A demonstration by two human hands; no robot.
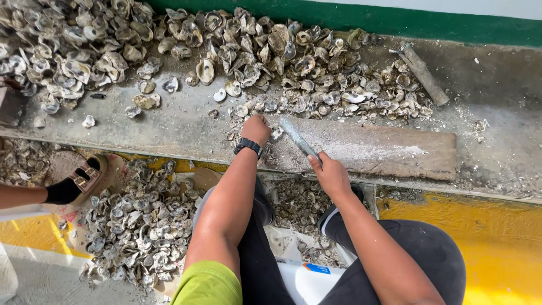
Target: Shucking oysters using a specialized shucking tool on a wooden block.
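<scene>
My left hand [256, 129], with a black wristwatch on the wrist, rests closed on the grey concrete ledge [180, 127] at the edge of a pile of oyster shells [316, 85]; what it holds is hidden under the fingers. My right hand [330, 174] grips the handle of a flat metal blade [298, 138], which points up and left toward the left hand. The blade lies over a worn wooden board [389, 152] dusted with white shell grit.
Opened shells [84, 51] cover the back of the ledge. More shells [141, 226] are heaped on the floor beside another person's sandalled foot [76, 183]. A metal bar [423, 73] lies at the back right. The yellow floor [497, 237] lies to the right.
</scene>
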